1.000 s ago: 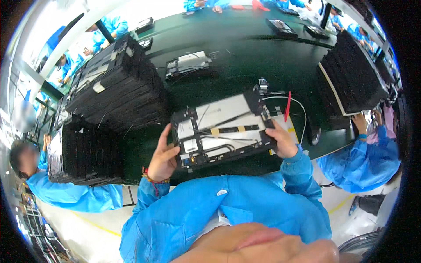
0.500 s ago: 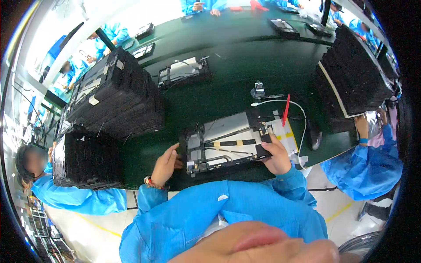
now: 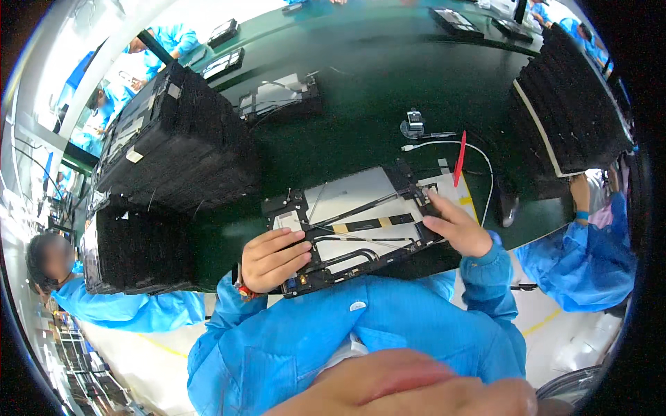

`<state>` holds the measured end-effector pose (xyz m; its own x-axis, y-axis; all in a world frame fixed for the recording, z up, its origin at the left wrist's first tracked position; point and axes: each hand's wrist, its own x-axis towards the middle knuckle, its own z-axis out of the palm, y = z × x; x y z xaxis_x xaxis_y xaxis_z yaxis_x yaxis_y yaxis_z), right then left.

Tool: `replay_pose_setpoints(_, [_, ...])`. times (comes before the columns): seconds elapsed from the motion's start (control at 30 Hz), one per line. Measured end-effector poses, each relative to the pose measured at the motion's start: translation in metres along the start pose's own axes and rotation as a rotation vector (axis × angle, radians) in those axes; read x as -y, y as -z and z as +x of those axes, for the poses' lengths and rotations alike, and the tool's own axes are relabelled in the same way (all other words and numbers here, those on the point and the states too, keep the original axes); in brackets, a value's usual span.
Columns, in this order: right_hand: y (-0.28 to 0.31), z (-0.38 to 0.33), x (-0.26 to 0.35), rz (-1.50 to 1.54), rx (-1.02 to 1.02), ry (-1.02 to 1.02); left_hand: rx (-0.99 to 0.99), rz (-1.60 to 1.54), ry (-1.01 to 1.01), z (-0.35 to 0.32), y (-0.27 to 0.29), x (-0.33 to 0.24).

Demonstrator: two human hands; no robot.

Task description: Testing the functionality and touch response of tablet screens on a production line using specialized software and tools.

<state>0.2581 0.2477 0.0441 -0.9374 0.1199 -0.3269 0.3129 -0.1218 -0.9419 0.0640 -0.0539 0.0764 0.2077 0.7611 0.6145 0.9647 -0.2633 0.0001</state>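
In front of me lies an opened tablet (image 3: 354, 187), a flat black-framed device with silver plates and black cables showing, on dark foam. My left hand (image 3: 274, 260) rests palm down over its left end, fingers stretched across the parts there; its thumb is hidden. Beside those fingertips sits a small pale piece (image 3: 287, 220). My right hand (image 3: 461, 225) grips the right end, with index finger and thumb on the small parts at the edge. Thin dark strands cross the plates.
Tall stacks of black foam trays stand at left (image 3: 187, 139) and right (image 3: 576, 104). Beyond the tablet are another opened device (image 3: 277, 97), a small metal-topped item (image 3: 414, 121), a white cable (image 3: 489, 173) and a red strip (image 3: 460, 159). Co-workers in blue (image 3: 576, 263) sit nearby.
My left hand has moved from beside the tablet onto its left end. The tablet has turned slightly, its left end nearer me. The right hand has shifted right and up.
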Motion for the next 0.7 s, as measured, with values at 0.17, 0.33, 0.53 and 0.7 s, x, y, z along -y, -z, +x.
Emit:
replay_pose_setpoints(0.17, [-0.007, 0.013, 0.044, -0.990, -0.093, 0.761, 0.029, 0.006, -0.102, 0.010, 0.003, 0.001])
replay_pose_setpoints(0.33, [-0.017, 0.030, 0.049, -0.979, 0.252, 0.745, 0.029, -0.050, -0.186, 0.020, 0.000, -0.002])
replay_pose_setpoints(0.53, [-0.022, 0.031, 0.052, -0.866, 0.402, 0.675, 0.060, -0.054, -0.175, 0.021, 0.001, -0.008])
replay_pose_setpoints(0.7, [-0.027, 0.021, 0.059, -0.768, 0.407, 0.490, 0.059, -0.040, -0.210, 0.027, 0.001, -0.012])
